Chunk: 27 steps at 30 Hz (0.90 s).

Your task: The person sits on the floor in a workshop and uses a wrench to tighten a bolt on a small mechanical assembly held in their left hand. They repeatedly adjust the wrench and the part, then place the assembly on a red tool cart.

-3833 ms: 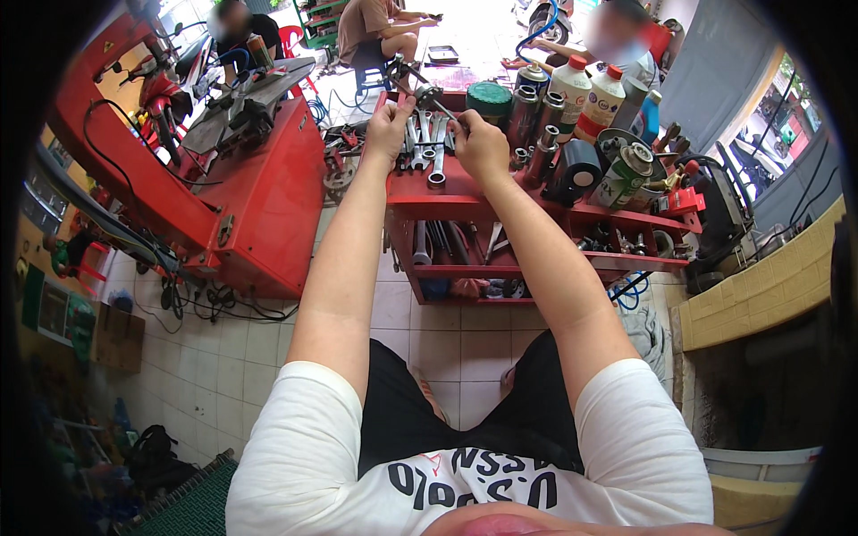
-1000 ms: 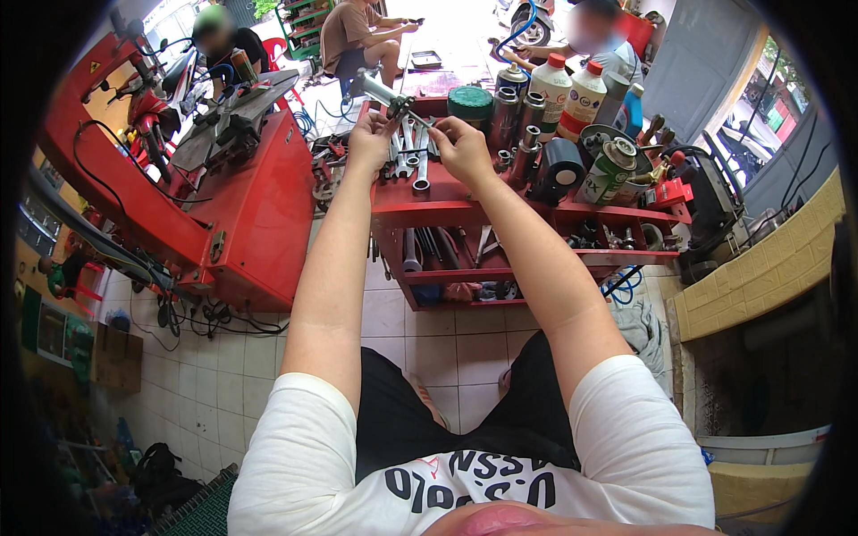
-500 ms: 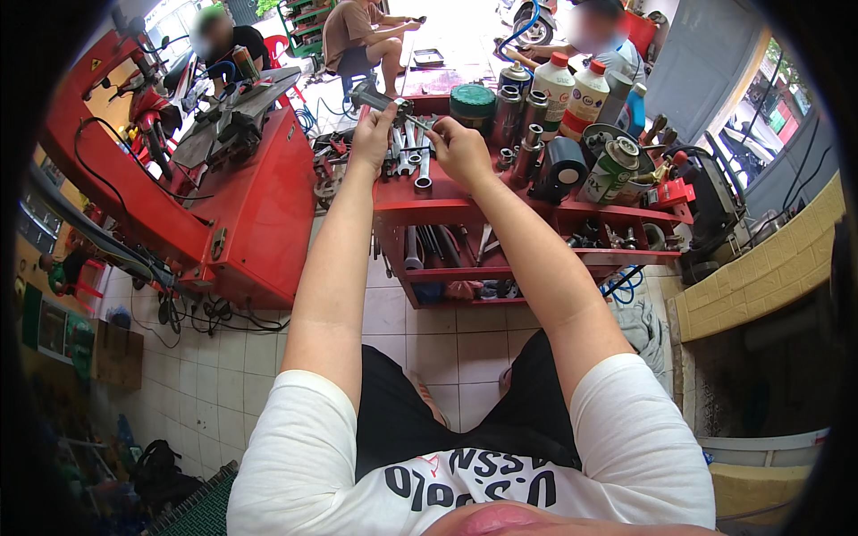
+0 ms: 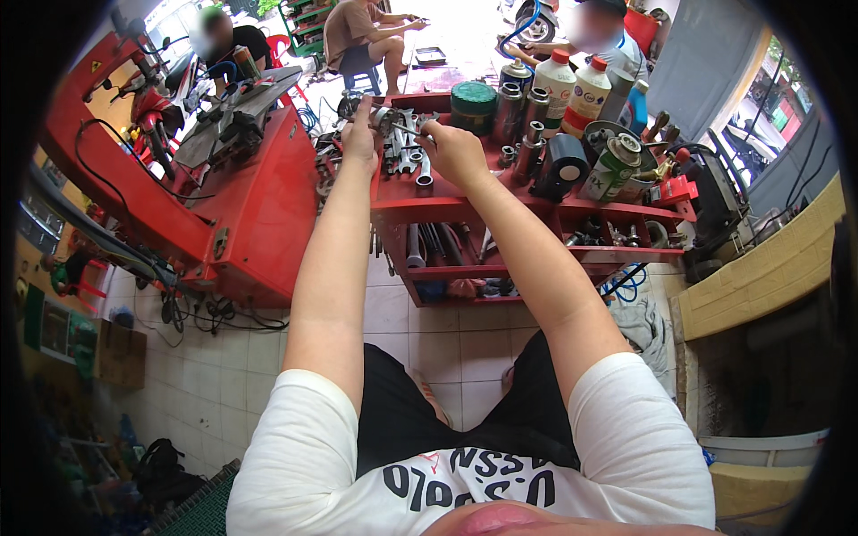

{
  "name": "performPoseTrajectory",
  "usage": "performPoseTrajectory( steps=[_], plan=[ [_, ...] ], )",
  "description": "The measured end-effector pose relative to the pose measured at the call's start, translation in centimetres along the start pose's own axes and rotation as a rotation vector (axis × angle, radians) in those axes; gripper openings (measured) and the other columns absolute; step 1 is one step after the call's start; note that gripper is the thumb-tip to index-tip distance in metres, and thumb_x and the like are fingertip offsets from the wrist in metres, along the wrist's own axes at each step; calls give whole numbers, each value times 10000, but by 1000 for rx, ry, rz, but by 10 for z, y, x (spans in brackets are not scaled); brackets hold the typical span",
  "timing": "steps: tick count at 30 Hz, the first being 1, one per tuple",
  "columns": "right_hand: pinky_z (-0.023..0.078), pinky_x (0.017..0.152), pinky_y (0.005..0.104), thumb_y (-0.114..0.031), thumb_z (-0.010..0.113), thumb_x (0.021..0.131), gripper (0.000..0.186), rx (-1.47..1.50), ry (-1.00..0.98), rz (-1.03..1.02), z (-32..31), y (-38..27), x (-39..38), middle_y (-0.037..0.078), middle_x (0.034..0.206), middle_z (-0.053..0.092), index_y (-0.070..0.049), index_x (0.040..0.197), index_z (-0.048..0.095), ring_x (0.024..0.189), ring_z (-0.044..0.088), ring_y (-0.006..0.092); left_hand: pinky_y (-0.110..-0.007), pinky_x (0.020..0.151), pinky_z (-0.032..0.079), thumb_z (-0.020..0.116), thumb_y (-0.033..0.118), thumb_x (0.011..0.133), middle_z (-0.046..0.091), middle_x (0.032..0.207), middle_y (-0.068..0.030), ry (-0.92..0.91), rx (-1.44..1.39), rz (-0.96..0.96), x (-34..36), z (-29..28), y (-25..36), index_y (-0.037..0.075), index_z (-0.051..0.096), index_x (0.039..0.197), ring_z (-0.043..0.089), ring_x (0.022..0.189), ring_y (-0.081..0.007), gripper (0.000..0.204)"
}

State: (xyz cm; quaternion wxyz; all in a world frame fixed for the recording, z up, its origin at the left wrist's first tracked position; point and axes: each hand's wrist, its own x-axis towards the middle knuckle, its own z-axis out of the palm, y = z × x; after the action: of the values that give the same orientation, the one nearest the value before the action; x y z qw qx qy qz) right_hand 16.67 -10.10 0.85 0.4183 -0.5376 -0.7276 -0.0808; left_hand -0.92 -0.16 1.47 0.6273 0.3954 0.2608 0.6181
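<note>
Over the top of a red tool cart [image 4: 447, 204], my left hand [image 4: 359, 141] is closed around a grey metal mechanical part [image 4: 384, 118] with a rounded end; its exact kind is unclear. My right hand [image 4: 457, 154] grips a thin metal rod-like tool [image 4: 407, 131], its tip reaching to the part. Fingers hide the tool's other end, so its kind cannot be told. Below and between the hands, several wrenches lie on the cart, a ring-ended wrench [image 4: 424, 170] nearest to me.
A green tub [image 4: 473, 107], metal sockets [image 4: 529, 147], bottles [image 4: 556, 89] and a spray can [image 4: 611, 167] crowd the cart's right side. A red machine [image 4: 255, 201] stands at left. Beyond the cart are a seated person [image 4: 353, 40] and other people.
My left hand has shifted slightly left and down and turned the metal part, so its rounded end now faces the tool. My right hand has moved a little left with the tool.
</note>
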Motion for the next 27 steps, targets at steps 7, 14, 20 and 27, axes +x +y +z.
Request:
performPoseTrajectory(
  steps=[7,14,20,27],
  plan=[
    [534,732,428,-160,780,767,296,268,-88,98,13,23,-4,193,894,683,-32,992,637,836,674,353,-308,709,578,710,158,887,701,894,-53,109,-169,-22,10,-5,-10,67,636,962,707,828,-182,139],
    [540,733,374,-139,825,723,282,401,-87,253,5,26,-1,179,851,694,25,891,669,792,691,306,-322,718,585,702,91,848,669,869,-26,160,-328,-53,39,-12,-1,120,606,876,691,815,-170,105],
    [521,724,422,-185,737,839,218,362,-85,144,7,25,-1,207,849,685,23,889,694,789,670,371,-324,719,552,689,227,879,692,931,13,62,-252,-149,45,-25,1,168,618,878,676,880,-116,92],
    [519,723,404,-260,663,918,298,438,-209,238,18,27,0,225,847,690,28,984,700,760,683,336,-323,811,510,694,235,875,642,911,39,64,-354,-159,48,-32,6,163,612,879,653,912,-119,109]
  ],
)
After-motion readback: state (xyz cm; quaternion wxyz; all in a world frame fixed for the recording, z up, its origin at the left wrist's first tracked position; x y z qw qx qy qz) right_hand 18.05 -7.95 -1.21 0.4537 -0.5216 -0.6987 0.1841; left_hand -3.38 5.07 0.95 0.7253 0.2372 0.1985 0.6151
